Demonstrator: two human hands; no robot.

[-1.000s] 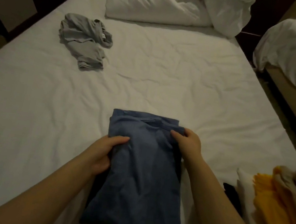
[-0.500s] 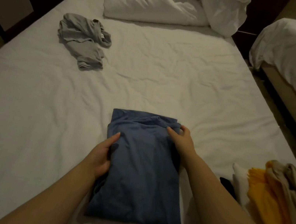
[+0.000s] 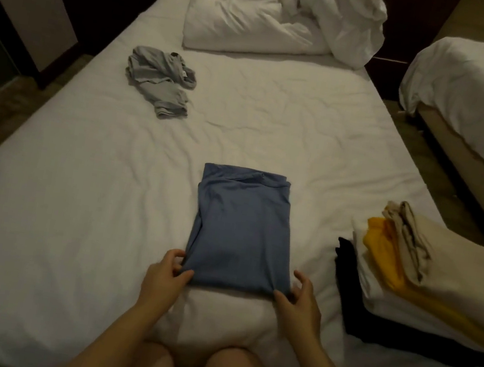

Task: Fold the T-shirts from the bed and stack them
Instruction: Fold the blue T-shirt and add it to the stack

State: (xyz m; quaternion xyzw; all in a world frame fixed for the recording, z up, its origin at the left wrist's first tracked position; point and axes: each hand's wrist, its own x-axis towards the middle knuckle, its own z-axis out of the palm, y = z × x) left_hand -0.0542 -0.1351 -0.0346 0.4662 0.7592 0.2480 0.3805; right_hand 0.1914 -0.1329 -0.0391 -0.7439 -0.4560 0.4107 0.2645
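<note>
Far left on the white bed sheet [image 3: 53,185], well apart from everything else: a crumpled grey T-shirt [image 3: 161,83], unfolded, bunched in loose ridges, a small tag showing near its collar. Behind it, toward the head of the bed, a rumpled white duvet [image 3: 280,15] heaped against a dark headboard. At the centre, near the foot edge, a blue T-shirt [image 3: 241,230] folded into a narrow upright rectangle, collar fold at the far end, lying flat on the sheet. At its near left corner, the left hand [image 3: 165,276], thumb on top of the cloth and fingers curled beneath the edge, pinching that corner. At its near right corner, the right hand [image 3: 300,300], thumb pressed on the fabric and fingers spread beside and under the edge, gripping the corner likewise, though how far the fingers reach under cannot be told. Below the hands, two bare forearms and two bare knees at the bed's edge. Further right, just beside the blue shirt yet not touching it, a stack of folded T-shirts [image 3: 426,295]: black at the bottom, white above, then yellow, cream on top, edges fanned toward the centre. Far right, across a strip of floor, a second bed [image 3: 475,103] with white bedding.
</note>
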